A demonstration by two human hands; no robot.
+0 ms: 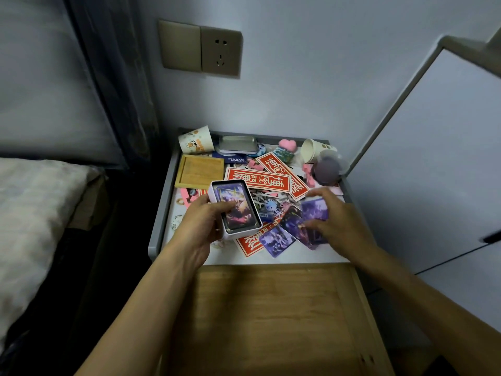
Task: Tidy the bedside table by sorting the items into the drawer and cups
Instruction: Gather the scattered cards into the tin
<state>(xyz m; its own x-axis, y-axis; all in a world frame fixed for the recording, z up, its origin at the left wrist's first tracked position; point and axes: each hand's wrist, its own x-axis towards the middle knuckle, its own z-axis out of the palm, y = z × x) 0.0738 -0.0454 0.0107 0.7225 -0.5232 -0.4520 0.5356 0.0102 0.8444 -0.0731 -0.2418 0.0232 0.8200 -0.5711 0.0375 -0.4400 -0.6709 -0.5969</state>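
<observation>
Gripped in the left hand (202, 222) at frame centre is the card tin (235, 210), while purple cards (295, 226) are pinched by the right hand (334, 222); loose cards could slip if fumbled.

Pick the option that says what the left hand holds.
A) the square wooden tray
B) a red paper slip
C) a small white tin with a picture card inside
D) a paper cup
C: the left hand grips the small white tin, its thumb lying over the picture card that sits face-up inside.
</observation>
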